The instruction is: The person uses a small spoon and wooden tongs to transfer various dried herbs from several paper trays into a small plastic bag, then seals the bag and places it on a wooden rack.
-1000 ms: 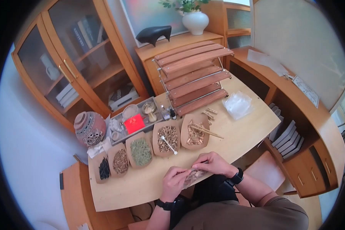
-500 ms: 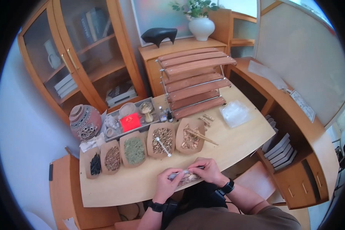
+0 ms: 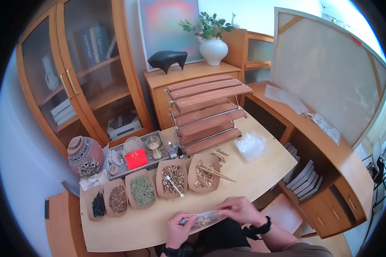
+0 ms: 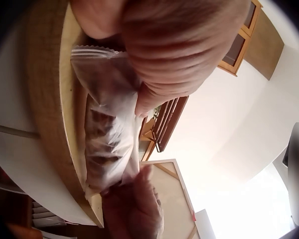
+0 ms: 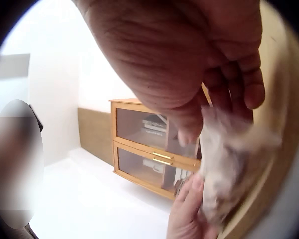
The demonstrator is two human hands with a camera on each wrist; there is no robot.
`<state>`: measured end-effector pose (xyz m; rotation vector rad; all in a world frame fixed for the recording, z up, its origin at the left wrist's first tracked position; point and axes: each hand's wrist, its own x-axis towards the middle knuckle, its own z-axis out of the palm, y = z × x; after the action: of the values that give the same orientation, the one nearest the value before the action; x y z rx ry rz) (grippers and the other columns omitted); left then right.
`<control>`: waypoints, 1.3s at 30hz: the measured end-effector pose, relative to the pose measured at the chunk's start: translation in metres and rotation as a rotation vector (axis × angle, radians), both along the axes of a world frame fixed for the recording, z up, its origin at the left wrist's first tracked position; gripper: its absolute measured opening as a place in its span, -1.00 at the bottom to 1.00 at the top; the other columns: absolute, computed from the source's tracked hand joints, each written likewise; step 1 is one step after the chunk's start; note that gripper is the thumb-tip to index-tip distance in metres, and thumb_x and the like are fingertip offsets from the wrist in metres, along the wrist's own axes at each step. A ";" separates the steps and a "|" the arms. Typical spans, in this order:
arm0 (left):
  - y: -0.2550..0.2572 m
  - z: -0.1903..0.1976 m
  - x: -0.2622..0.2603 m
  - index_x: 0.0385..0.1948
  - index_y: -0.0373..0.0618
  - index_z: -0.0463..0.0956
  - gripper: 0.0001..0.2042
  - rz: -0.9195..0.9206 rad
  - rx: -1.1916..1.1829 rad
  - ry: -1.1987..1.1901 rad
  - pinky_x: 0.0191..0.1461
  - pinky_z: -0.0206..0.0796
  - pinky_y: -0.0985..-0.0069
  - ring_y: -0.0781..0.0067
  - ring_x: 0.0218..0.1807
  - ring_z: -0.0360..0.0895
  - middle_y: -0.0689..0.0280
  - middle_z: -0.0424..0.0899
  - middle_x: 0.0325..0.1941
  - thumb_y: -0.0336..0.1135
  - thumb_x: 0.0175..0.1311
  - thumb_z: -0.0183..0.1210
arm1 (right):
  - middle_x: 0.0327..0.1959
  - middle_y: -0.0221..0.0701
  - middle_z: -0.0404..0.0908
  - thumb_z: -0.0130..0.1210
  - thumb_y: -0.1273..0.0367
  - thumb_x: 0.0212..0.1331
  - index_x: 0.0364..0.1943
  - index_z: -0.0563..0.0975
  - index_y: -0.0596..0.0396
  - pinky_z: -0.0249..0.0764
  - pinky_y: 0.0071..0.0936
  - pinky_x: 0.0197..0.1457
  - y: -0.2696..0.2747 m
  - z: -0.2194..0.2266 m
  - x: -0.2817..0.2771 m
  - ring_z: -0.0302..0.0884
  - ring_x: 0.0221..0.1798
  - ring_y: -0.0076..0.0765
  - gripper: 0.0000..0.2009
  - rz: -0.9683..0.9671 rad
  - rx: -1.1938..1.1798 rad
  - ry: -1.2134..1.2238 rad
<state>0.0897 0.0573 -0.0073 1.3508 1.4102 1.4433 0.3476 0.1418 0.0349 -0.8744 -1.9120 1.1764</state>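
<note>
The clear plastic bag (image 3: 205, 220), with pale and brown pieces inside, is stretched between the two hands at the near edge of the counter (image 3: 154, 231); I cannot tell whether it touches the wood. The left hand (image 3: 179, 227) has its thumb and fingers clamped on one end, where a toothed edge (image 4: 94, 51) shows. The right hand (image 3: 243, 211) seems to pinch the other end, thumb and fingers together, although its wrist view is blurred there. To handle it well, I think both hands should stay at equal height, so that the pieces do not gather in one corner. The pinch should be firm without hard pulling, because thin plastic may slip. It is also wise to stay clear of the chopsticks (image 3: 217, 173) lying across the paper tray (image 3: 193, 185).
</note>
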 end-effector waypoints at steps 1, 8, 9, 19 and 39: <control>-0.001 0.000 -0.001 -0.23 -0.27 0.77 -0.93 0.005 0.033 0.005 -0.13 0.51 0.54 0.48 -0.27 0.70 0.23 0.78 -0.31 -0.50 0.32 0.42 | -0.35 -0.33 0.76 0.43 0.37 0.31 -0.15 0.80 0.16 0.57 -0.45 -0.17 0.011 0.016 0.010 0.67 -0.27 -0.47 -0.84 -0.059 0.125 -0.053; 0.001 0.002 0.002 -0.23 -0.27 0.76 -0.93 0.016 0.025 -0.011 -0.12 0.52 0.52 0.45 -0.27 0.71 0.23 0.78 -0.31 -0.49 0.33 0.42 | -0.30 -0.17 0.78 0.38 0.42 0.19 -0.21 0.80 0.09 0.64 -0.22 -0.11 0.161 0.052 0.008 0.76 -0.22 -0.05 -0.88 -0.397 0.391 -0.402; 0.001 0.007 0.004 -0.24 -0.26 0.76 -0.92 0.014 0.020 -0.012 -0.12 0.53 0.50 0.44 -0.27 0.71 0.22 0.78 -0.31 -0.47 0.34 0.42 | -0.28 -0.14 0.78 0.36 0.38 0.18 -0.20 0.79 0.08 0.65 -0.13 -0.07 0.187 0.041 0.005 0.76 -0.19 0.02 -0.84 -0.354 0.487 -0.572; 0.001 -0.019 0.007 -0.19 -0.20 0.72 -0.89 0.015 0.129 -0.010 -0.12 0.54 0.41 0.39 -0.24 0.68 0.24 0.73 -0.26 -0.36 0.45 0.35 | -0.32 0.01 0.74 0.26 0.39 0.08 -0.42 0.74 0.12 0.65 0.03 -0.04 0.293 -0.042 -0.002 0.72 -0.17 0.20 -0.89 -0.207 0.653 -0.964; -0.003 -0.007 0.004 -0.22 -0.22 0.74 -0.94 0.054 0.105 -0.020 -0.22 0.45 0.57 0.54 -0.30 0.67 0.28 0.73 -0.31 -0.52 0.34 0.41 | -0.10 -0.38 0.72 0.31 0.64 0.26 0.00 0.70 0.16 0.52 -0.51 -0.01 -0.004 0.026 -0.043 0.64 -0.11 -0.47 -0.75 -0.004 0.079 0.165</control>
<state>0.0936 0.0545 -0.0138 1.3682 1.3850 1.5808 0.3042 0.1375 0.0606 -0.7159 -1.8089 1.1267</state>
